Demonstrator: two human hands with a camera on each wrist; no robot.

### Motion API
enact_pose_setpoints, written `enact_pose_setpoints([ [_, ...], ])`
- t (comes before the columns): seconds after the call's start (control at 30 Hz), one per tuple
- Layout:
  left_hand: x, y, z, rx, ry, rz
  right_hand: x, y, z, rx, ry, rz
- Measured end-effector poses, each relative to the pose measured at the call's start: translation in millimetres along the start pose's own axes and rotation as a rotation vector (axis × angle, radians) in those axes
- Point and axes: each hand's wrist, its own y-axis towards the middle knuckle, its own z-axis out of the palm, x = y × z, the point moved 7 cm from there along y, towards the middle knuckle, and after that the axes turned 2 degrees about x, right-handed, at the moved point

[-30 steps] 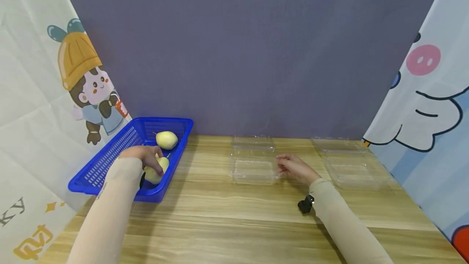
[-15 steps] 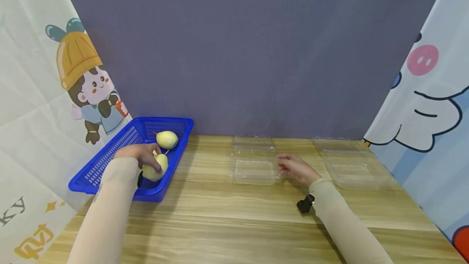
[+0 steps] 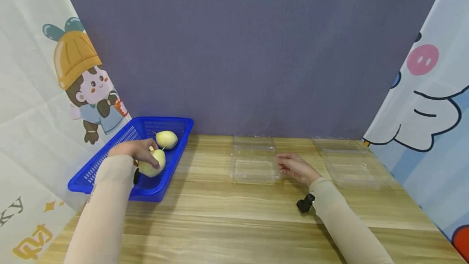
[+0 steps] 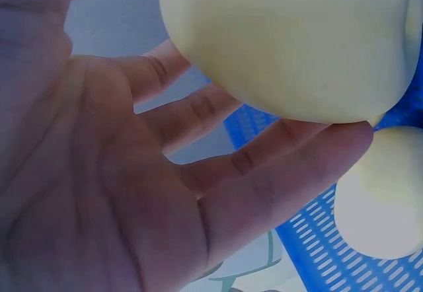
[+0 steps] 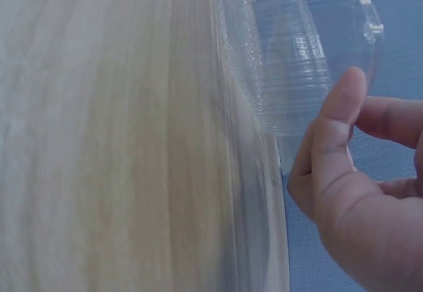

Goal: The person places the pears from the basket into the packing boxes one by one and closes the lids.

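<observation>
Worktop (image 3: 205, 231) action: left hand (image 3: 132, 152) gripped a pear (image 3: 153, 166) in the blue basket (image 3: 146, 194)!
Right hand (image 3: 297, 168) pinched a clear container (image 3: 254, 169) by its edge; that pear looked firm, smooth, bruisable, best cupped round its belly.

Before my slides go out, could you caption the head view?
Left hand grips one pear, another pear lies in the blue basket; right hand holds a clear container by its edge.
</observation>
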Motion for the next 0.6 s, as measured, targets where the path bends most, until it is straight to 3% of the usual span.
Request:
enact_pose_setpoints([
  [0.2, -1.7, -4.2, -6.4, -0.015, -0.011, -0.015, 0, 1, 0, 0.006, 0.003, 0.004],
  [0.6, -13.2, -9.0, -18.5, -0.061, -0.001, 0.071, 2, 0, 3, 0.020, 0.012, -0.010],
])
